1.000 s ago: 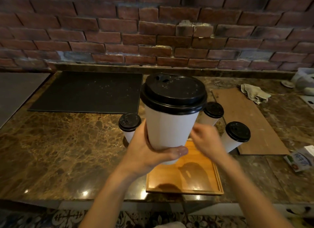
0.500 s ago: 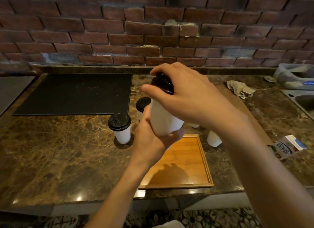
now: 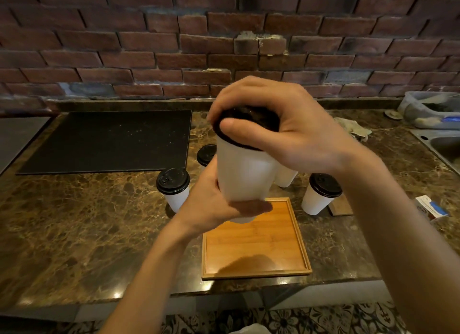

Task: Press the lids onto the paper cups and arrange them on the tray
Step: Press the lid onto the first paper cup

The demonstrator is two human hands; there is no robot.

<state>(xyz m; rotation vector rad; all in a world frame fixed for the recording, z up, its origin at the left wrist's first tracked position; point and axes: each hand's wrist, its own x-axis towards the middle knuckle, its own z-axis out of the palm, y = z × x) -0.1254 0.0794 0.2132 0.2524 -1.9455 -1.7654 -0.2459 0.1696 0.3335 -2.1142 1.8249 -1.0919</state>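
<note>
The left hand (image 3: 214,204) grips a cup (image 3: 244,174) above the tray (image 3: 256,249). The right hand (image 3: 286,127) curls over its lid (image 3: 249,118), seemingly pressing. 3 lidded cups (image 3: 173,186) wait on the bench (image 3: 87,221), and the tray holds none yet.

Left hand (image 3: 214,204) grips white paper cup (image 3: 245,174) by lower wall; cup upright, raised, seen over far left corner of wooden tray (image 3: 258,246). Right hand (image 3: 286,129) curled over black lid (image 3: 246,124) on cup top, thumb on near rim. Tray on marble counter (image 3: 87,221). Left lidded cup (image 3: 173,189), far lidded cup (image 3: 206,155) and right lidded cup (image 3: 319,194) stand on counter beside tray's far end.
</note>
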